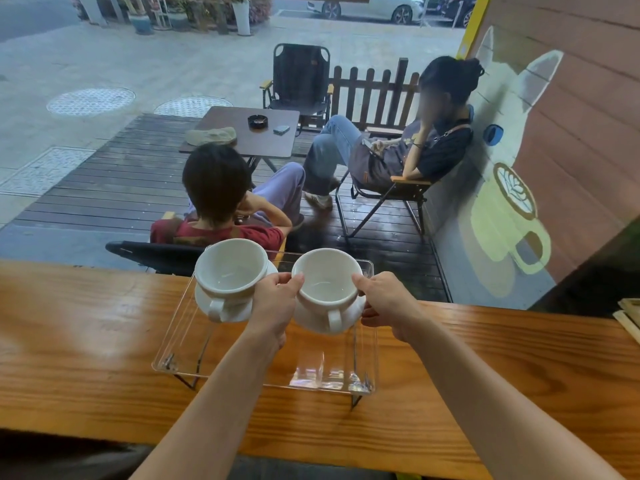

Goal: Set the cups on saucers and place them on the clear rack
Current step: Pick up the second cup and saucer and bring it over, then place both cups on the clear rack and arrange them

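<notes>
Two white cups sit on white saucers over the clear rack [180, 341] on the wooden counter. The left cup [230, 268] rests on its saucer [204, 301] at the rack's far left, handle toward me. My left hand [277, 299] reaches between the two cups, thumb and fingers at the left rim of the right cup [325, 278]. My right hand [384, 303] pinches the right edge of that cup and its saucer [311, 320]. Whether this saucer touches the rack or hangs just above it, I cannot tell.
The wooden counter [104, 358] runs left to right in front of a window. Light wooden pieces [628, 317] lie at its far right edge. Outside, two people sit on folding chairs by a small table on a deck.
</notes>
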Action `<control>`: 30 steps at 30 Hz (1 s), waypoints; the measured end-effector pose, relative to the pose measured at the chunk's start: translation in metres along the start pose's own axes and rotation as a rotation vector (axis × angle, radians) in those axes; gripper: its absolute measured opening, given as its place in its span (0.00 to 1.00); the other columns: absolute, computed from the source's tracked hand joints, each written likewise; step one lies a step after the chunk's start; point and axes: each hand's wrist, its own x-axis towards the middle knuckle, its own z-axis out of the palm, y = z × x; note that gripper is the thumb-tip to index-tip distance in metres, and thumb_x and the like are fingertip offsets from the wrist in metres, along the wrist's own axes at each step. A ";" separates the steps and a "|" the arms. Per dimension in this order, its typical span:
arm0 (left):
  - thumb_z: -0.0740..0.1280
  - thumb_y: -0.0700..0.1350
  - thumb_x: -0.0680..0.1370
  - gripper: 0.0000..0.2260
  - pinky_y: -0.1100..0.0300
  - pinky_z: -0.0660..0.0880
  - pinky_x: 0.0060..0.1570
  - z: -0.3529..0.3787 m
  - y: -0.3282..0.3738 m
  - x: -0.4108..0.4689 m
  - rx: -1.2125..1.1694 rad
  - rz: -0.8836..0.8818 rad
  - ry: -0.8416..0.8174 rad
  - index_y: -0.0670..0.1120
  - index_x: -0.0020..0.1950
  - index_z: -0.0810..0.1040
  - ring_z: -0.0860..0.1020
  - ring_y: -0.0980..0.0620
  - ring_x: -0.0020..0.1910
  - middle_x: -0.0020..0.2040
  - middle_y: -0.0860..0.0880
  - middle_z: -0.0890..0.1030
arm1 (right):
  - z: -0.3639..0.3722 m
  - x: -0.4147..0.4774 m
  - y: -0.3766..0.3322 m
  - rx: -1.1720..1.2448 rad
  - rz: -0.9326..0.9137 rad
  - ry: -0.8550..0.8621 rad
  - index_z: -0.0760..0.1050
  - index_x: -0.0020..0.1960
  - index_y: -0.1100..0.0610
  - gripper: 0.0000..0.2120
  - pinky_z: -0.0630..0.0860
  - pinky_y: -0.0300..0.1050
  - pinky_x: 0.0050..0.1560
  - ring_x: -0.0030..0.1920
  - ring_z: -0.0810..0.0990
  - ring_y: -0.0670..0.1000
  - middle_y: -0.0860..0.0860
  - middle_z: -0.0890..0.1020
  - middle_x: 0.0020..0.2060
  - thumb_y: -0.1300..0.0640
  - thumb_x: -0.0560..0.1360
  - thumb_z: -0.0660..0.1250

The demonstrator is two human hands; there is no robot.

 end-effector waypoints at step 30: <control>0.62 0.50 0.76 0.15 0.63 0.70 0.44 -0.129 0.001 -0.060 0.816 0.474 0.208 0.49 0.62 0.73 0.74 0.57 0.50 0.53 0.52 0.79 | -0.014 -0.002 0.014 -0.071 -0.363 -0.032 0.74 0.57 0.59 0.11 0.78 0.40 0.37 0.41 0.82 0.49 0.50 0.81 0.42 0.54 0.78 0.62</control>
